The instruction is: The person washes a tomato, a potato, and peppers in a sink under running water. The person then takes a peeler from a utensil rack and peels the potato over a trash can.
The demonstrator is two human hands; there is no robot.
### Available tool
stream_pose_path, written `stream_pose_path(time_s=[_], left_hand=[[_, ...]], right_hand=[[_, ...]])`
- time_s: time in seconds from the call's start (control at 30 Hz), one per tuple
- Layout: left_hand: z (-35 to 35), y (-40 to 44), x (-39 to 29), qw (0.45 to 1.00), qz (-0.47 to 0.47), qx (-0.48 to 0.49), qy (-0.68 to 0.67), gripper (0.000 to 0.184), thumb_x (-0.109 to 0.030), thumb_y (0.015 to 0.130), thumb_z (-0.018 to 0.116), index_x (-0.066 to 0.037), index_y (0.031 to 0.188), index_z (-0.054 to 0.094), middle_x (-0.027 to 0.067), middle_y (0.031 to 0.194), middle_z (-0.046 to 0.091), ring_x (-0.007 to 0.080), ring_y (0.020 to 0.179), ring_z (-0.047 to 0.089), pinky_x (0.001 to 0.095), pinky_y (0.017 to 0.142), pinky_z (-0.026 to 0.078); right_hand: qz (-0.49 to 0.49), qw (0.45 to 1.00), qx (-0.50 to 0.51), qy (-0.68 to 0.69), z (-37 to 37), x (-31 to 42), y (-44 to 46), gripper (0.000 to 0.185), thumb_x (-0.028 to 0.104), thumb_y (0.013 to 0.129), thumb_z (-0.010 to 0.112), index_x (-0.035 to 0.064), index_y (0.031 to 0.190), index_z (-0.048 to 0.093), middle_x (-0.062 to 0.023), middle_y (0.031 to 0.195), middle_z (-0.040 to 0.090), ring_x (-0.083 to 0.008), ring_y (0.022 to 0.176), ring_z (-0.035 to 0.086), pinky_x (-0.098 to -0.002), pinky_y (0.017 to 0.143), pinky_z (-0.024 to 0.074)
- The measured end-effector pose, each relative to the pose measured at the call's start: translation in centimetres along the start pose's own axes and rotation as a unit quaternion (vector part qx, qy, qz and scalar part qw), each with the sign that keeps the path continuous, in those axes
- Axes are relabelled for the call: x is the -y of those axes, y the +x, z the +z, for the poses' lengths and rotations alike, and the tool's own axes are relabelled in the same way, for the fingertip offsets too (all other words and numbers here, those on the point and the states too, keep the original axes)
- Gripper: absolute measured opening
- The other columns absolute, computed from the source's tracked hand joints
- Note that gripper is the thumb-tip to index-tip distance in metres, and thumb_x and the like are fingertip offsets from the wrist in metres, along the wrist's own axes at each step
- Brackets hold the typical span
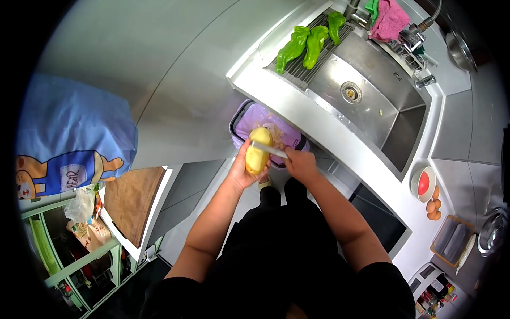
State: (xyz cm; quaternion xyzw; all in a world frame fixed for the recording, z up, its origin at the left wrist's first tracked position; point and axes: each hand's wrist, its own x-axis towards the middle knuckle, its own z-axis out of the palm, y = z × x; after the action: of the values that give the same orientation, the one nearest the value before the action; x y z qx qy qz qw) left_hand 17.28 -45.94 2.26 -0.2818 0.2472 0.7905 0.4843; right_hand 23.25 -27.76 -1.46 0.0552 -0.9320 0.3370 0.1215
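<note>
1 mostly peeled potato [258,155], pale tool [269,149] across

Our white counter [266,89]: inset sink [366,64], rack [298,69] under green peppers [315,47], bowl [416,187] with red item [423,183], brown eggs [435,204], container [452,241].

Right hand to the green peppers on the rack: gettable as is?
Probably not straight away: the right hand is gripping a metal tool at the potato. Nothing covers the green peppers on the rack, though.
</note>
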Motion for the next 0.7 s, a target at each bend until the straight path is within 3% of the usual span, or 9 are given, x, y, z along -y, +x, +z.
stream_pose_path(time_s=[0.07, 0.2, 0.27, 0.3, 0.37, 0.4, 0.47, 0.57, 0.7], left_hand=[[-0.3, -0.3, 0.0, 1.0, -0.011, 0.002, 0.012, 0.055, -0.056, 0.078, 0.048, -0.007, 0.104, 0.053, 0.0107, 0.088, 0.056, 0.0215, 0.07, 0.055, 0.0291, 0.059, 0.047], [-0.3, -0.7, 0.4, 1.0, -0.003, 0.009, 0.008, 0.056, -0.056, 0.079, 0.047, -0.007, 0.107, 0.052, 0.011, 0.091, 0.056, 0.0209, 0.071, 0.055, 0.0286, 0.06, 0.047], [0.1, -1.0, 0.5, 1.0, -0.003, -0.001, -0.004, 0.058, -0.056, 0.079, 0.047, -0.008, 0.111, 0.05, 0.011, 0.094, 0.056, 0.0203, 0.072, 0.055, 0.0283, 0.061, 0.047], [0.0, -1.1, 0.4, 1.0, -0.002, -0.002, -0.005, 0.058, -0.056, 0.079, 0.047, -0.008, 0.111, 0.05, 0.011, 0.094, 0.056, 0.0203, 0.072, 0.055, 0.0283, 0.061, 0.047], [-0.5, -1.6, 0.2, 0.997, -0.001, 0.078, 0.003, 0.063, -0.056, 0.079, 0.045, -0.007, 0.118, 0.045, 0.0147, 0.102, 0.053, 0.0229, 0.078, 0.053, 0.0299, 0.067, 0.048], [-0.7, -1.8, 0.1, 0.997, -0.001, 0.077, 0.002, 0.063, -0.056, 0.079, 0.045, -0.007, 0.118, 0.045, 0.0147, 0.102, 0.053, 0.0229, 0.078, 0.053, 0.0299, 0.067, 0.048], [-0.6, -1.8, -0.1, 0.992, -0.006, 0.109, -0.059, 0.063, -0.056, 0.079, 0.047, -0.007, 0.119, 0.044, 0.0148, 0.107, 0.052, 0.0253, 0.086, 0.053, 0.0311, 0.07, 0.047], [-0.1, -1.2, 0.1, 0.998, 0.054, 0.026, -0.031, 0.063, -0.054, 0.077, 0.049, -0.008, 0.12, 0.044, 0.0142, 0.11, 0.051, 0.0278, 0.092, 0.051, 0.0339, 0.074, 0.047], [0.5, -0.6, -0.5, 0.998, 0.046, 0.036, -0.006, 0.054, -0.048, 0.078, 0.052, -0.011, 0.117, 0.046, 0.013, 0.104, 0.053, 0.0291, 0.09, 0.052, 0.0404, 0.083, 0.044]], right_hand=[[0.075, 0.994, -0.012, -0.077, 0.4, -1.0, 0.4, 0.019, 0.022, 0.074, 0.06, 0.008, 0.07, 0.048, -0.0123, 0.05, 0.049, -0.0315, 0.05, 0.054, -0.0405, 0.042, 0.0396], [0.103, 0.993, 0.004, -0.049, 0.5, -1.1, 0.5, 0.02, 0.023, 0.075, 0.06, 0.0057, 0.07, 0.051, -0.0145, 0.052, 0.051, -0.0342, 0.053, 0.054, -0.042, 0.046, 0.0407], [0.21, 0.977, 0.021, -0.02, 2.0, -1.9, -0.1, 0.027, 0.029, 0.078, 0.058, 0.0034, 0.069, 0.054, -0.0176, 0.058, 0.054, -0.0367, 0.057, 0.055, -0.0439, 0.05, 0.0416], [0.209, 0.977, 0.022, -0.019, 2.6, -2.5, -0.4, 0.027, 0.029, 0.078, 0.058, 0.0034, 0.069, 0.054, -0.0176, 0.058, 0.054, -0.0367, 0.057, 0.055, -0.0439, 0.05, 0.0416], [0.277, 0.957, 0.082, 0.011, 3.6, -4.0, -1.3, 0.037, 0.036, 0.081, 0.054, 0.0014, 0.068, 0.055, -0.0198, 0.064, 0.055, -0.038, 0.062, 0.055, -0.0442, 0.055, 0.042], [0.277, 0.957, 0.083, 0.011, 4.0, -4.5, -1.7, 0.037, 0.036, 0.081, 0.054, 0.0014, 0.068, 0.055, -0.0198, 0.064, 0.055, -0.038, 0.062, 0.055, -0.0442, 0.055, 0.042], [0.263, 0.945, 0.186, 0.062, 4.5, -5.6, -2.3, 0.042, 0.039, 0.083, 0.05, 0.0004, 0.068, 0.055, -0.0199, 0.065, 0.055, -0.0385, 0.063, 0.054, -0.0435, 0.056, 0.0415], [0.281, 0.952, 0.109, 0.053, 2.9, -3.4, -1.9, 0.042, 0.037, 0.083, 0.051, -0.0015, 0.068, 0.053, -0.0197, 0.063, 0.054, -0.0389, 0.061, 0.053, -0.0429, 0.055, 0.0405], [0.306, 0.946, 0.025, 0.106, -1.3, 2.9, -1.5, 0.038, 0.033, 0.081, 0.055, -0.0002, 0.065, 0.049, -0.0172, 0.058, 0.052, -0.0363, 0.055, 0.052, -0.0415, 0.05, 0.0392]])
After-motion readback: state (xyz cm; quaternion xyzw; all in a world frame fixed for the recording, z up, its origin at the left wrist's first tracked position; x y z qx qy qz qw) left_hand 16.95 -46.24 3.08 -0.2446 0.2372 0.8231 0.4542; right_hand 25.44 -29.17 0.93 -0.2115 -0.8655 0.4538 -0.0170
